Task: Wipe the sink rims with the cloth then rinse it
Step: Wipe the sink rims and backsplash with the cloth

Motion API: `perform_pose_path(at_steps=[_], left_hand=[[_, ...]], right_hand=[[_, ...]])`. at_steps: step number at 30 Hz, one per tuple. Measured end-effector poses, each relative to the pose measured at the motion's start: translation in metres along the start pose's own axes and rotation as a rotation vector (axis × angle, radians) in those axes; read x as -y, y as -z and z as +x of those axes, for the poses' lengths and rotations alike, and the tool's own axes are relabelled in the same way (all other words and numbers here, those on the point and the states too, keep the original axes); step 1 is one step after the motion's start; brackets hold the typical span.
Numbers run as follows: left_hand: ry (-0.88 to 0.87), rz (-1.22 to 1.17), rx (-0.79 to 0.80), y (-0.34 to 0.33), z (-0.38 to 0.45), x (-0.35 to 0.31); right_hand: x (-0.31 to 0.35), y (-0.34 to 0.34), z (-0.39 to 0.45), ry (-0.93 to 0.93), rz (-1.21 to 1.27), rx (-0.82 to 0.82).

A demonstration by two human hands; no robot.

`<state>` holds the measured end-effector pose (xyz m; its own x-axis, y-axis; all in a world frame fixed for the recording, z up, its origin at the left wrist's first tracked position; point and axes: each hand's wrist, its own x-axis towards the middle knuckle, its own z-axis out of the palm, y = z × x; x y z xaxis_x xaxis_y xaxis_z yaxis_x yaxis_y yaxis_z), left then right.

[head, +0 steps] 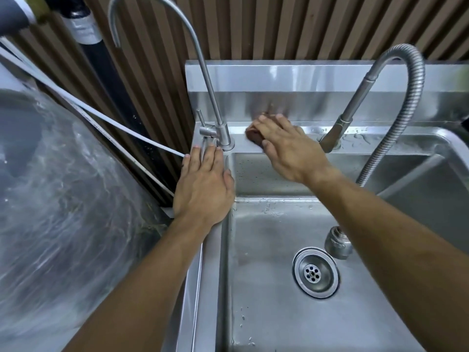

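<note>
Here, one brown cloth on the sink's back rim.
Straight-fingered right hand presses it between gooseneck faucet and hose faucet; left hand lies flat on left rim.

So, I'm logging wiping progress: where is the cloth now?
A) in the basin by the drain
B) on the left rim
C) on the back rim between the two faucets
C: the right hand presses the brown cloth onto the back rim.

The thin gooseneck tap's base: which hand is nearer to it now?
Left. The left hand lies flat on the sink's left rim, its fingertips right at the tap base. The right hand presses the brown cloth on the back rim, to the tap's right.
</note>
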<state>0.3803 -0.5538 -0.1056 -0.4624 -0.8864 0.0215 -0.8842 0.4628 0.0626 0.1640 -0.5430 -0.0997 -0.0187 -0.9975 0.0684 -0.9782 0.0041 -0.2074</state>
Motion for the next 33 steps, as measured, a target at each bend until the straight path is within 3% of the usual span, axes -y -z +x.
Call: perform_pose_path(at_steps=[3, 5, 9, 11, 14, 18, 20, 22, 25, 29, 33], left_hand=[[0.020, -0.015, -0.007, -0.002, 0.002, -0.002], [0.047, -0.033, 0.001, -0.002, 0.003, -0.001], [0.028, -0.033, 0.003, -0.004, 0.003, 0.001], [0.024, -0.065, 0.003, -0.003, 0.003, 0.001], [0.000, -0.113, -0.061, -0.001, 0.002, 0.001], [-0.186, -0.211, -0.266, -0.001, 0.000, 0.002], [-0.269, -0.252, -0.309, 0.000, 0.006, -0.005], [-0.313, -0.306, -0.325, 0.008, 0.019, -0.020], [-0.276, -0.300, -0.232, 0.017, 0.045, -0.044], [-0.286, -0.154, -0.110, -0.002, 0.061, -0.046], [-0.312, 0.041, -0.014, -0.022, 0.058, -0.042]], right_hand=[[0.035, -0.022, -0.012, -0.293, -0.043, -0.131], [0.071, -0.033, -0.002, -0.374, 0.022, -0.170], [0.077, -0.032, 0.012, -0.164, 0.022, -0.146], [0.056, -0.032, 0.005, -0.155, -0.035, -0.169], [0.034, -0.036, -0.009, -0.373, -0.045, -0.253], [0.038, -0.031, 0.000, -0.689, 0.042, -0.264], [0.049, -0.029, 0.007, -0.626, 0.041, -0.240], [0.051, -0.033, 0.004, -0.413, 0.002, -0.222], [0.029, -0.034, -0.005, -0.310, -0.022, -0.215], [0.024, -0.029, 0.000, -0.635, -0.001, -0.221], [0.035, -0.030, 0.009, -0.677, 0.041, -0.241]])
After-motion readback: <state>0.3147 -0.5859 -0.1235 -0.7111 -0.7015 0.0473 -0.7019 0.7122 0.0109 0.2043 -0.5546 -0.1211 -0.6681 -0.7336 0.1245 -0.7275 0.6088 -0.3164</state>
